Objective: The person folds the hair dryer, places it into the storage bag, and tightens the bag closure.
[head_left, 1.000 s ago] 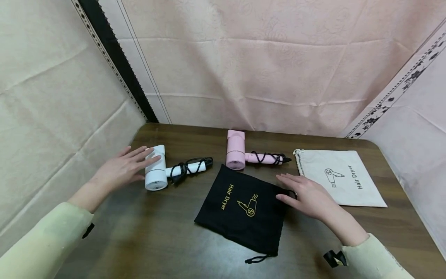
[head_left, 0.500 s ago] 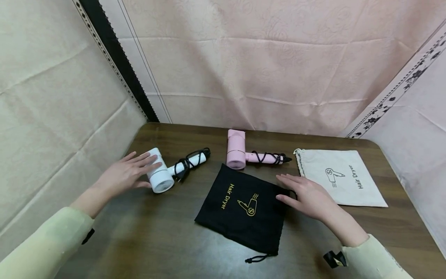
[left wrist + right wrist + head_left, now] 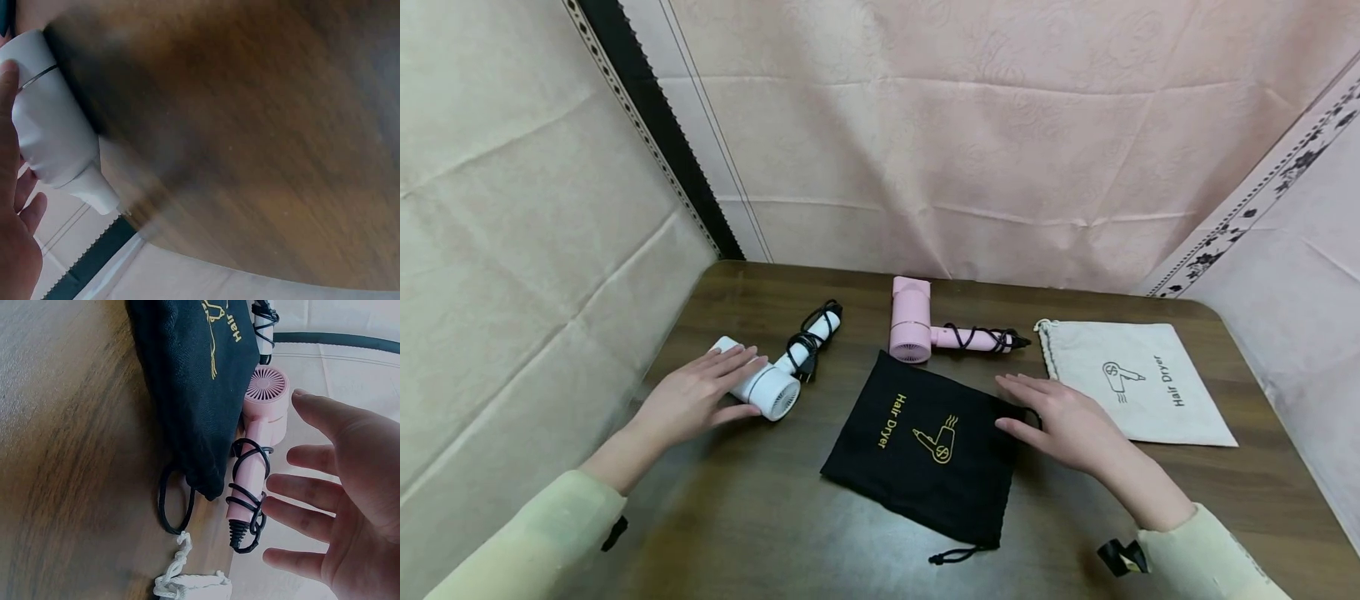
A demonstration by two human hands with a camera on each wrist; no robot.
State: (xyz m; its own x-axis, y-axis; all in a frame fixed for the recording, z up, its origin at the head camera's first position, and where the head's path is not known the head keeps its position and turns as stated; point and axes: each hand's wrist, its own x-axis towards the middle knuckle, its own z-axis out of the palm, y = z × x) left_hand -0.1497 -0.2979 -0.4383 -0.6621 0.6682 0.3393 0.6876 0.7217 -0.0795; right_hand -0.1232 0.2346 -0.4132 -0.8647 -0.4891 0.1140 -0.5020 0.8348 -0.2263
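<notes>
The L hand point(image 3: 696, 392) is gripping white hair dryer point(image 3: 769, 392) on tabletop point(image 3: 745, 517); the R hand point(image 3: 1063, 421), fingers relaxed, is holding nothing nr black pouch point(image 3: 928, 458); pink dryer point(image 3: 912, 321) is lying behind.

We count two hair dryers, one white dryer point(image 3: 772, 392) and one pink dryer point(image 3: 912, 321), and two cords, the white dryer's cord point(image 3: 807, 340) and the pink dryer's cord point(image 3: 1017, 341). We count two bags, one black bag point(image 3: 925, 454) and one white bag point(image 3: 1138, 400). We find two hands, one left hand point(image 3: 696, 393) and one right hand point(image 3: 1063, 423), and one table point(image 3: 760, 508).
</notes>
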